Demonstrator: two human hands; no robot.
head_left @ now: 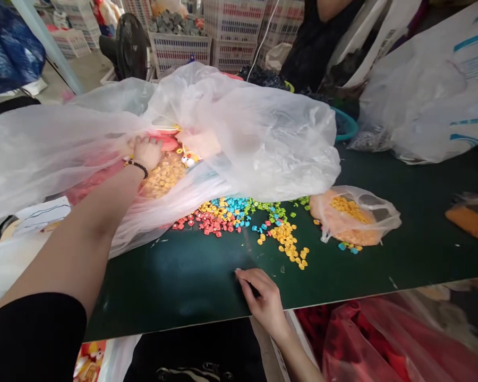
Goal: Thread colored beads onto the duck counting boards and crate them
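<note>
My left hand [146, 153], a dark bead bracelet at its wrist, reaches into the mouth of a big translucent plastic bag [239, 132]. Its fingers touch or lie close to a red piece [166, 141]; their tips are hidden. Under that hand are many small yellow pieces [165, 175], and beside it a yellow-and-white piece with round eyes [189, 160]. Near the table's front edge, my right hand [265, 300] is closed, thumb and forefinger together; whatever may be pinched is too small to name. Loose red pieces [215, 220] and yellow pieces [289, 241] lie beyond it.
Blue pieces [235, 204] and green pieces [269, 208] are scattered along the bag on the dark green table [183, 281]. A smaller bag [354, 217] of yellow pieces sits to the right. Behind are a black fan [131, 46], crates [181, 50] and another person [308, 48].
</note>
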